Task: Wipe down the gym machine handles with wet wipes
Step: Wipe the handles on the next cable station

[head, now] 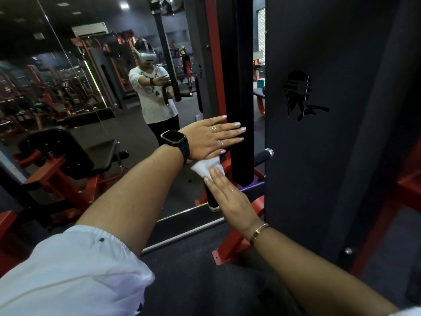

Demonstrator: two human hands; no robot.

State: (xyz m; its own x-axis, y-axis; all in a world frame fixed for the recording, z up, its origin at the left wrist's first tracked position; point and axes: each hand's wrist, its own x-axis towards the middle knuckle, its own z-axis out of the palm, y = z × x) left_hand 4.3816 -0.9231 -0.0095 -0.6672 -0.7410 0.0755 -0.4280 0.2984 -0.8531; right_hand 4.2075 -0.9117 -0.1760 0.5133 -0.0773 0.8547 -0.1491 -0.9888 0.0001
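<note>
1. Left hand [211,137]: I see its back, with the fingers straight and close together. The tips reach across the black upright post [241,87]. The thumb is hidden, so I cannot tell whether it touches anything. There is a black watch [174,139] on the wrist.
2. Right hand [227,197]: fingers are straight and flat, laid along the near handle [210,200]. The fingertips press on the white wet wipe [205,167].
3. Wet wipe: crumpled at the upper end of the near handle. It sits between the two hands, just under the left hand's little-finger edge.
4. Near handle: black grip, chrome cap at the low end.
5. Second handle [264,155]: juts out right of the post, apart from both hands.
6. Mirror [68,76] is to the left, black logo panel [319,156] to the right.
</note>
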